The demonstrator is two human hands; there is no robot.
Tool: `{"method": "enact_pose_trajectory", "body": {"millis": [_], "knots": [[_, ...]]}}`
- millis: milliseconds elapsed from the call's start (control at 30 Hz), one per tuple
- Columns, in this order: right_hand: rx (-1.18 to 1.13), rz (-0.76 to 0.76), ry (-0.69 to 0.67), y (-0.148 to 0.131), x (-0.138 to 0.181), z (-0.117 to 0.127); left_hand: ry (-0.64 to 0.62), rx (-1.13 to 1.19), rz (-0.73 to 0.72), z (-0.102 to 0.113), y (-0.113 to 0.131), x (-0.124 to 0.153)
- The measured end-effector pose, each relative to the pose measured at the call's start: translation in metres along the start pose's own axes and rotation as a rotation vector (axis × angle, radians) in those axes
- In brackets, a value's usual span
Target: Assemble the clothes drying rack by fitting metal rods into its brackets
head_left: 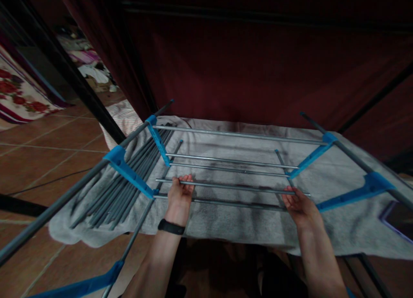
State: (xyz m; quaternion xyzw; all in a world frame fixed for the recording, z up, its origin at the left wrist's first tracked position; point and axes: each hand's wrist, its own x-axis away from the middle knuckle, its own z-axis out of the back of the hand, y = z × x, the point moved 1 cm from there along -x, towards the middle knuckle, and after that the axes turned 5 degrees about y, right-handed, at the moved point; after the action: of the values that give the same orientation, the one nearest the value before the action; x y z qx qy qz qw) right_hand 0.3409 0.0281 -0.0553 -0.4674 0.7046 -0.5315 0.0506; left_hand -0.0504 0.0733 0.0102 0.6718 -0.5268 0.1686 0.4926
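Note:
Both hands hold one thin metal rod [232, 186] level inside a rack frame of grey tubes and blue plastic brackets. My left hand [181, 194], with a black band on its wrist, is closed around the rod near its left end. Near the other end, my right hand [298, 203] grips it with curled fingers. Just below runs a fitted crossbar [226, 201], and several more crossbars [238, 135] span between the left bracket [130, 171] and the right bracket [351, 195]. Both ends of the held rod appear apart from the brackets.
A bundle of grey tubes [129, 186] lies on the left of a grey cloth [222, 225]. A dark red curtain [241, 70] hangs behind, with black poles [93, 100] beside it. At the right edge sits a dark device with a purple rim [395, 220]. Brown tiles [32, 160] cover the floor.

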Motion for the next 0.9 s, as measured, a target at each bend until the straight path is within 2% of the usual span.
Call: {"method": "enact_pose_trajectory", "body": {"millis": [133, 267, 433, 667, 900], "knots": [[0.020, -0.051, 0.132, -0.008, 0.014, -0.012, 0.009, -0.008, -0.006, 0.001, 0.000, -0.002], [0.012, -0.049, 0.145, -0.010, 0.020, -0.018, -0.001, -0.011, 0.005, 0.002, 0.000, -0.004], [-0.003, -0.023, 0.191, -0.008, 0.018, -0.013, 0.003, -0.033, 0.020, 0.002, 0.002, -0.005], [0.001, -0.081, 0.167, -0.012, 0.022, -0.018, -0.007, -0.036, 0.024, 0.001, 0.003, -0.006], [0.008, -0.020, 0.157, -0.007, 0.024, -0.018, -0.005, -0.025, 0.013, -0.002, 0.005, -0.002]]}}
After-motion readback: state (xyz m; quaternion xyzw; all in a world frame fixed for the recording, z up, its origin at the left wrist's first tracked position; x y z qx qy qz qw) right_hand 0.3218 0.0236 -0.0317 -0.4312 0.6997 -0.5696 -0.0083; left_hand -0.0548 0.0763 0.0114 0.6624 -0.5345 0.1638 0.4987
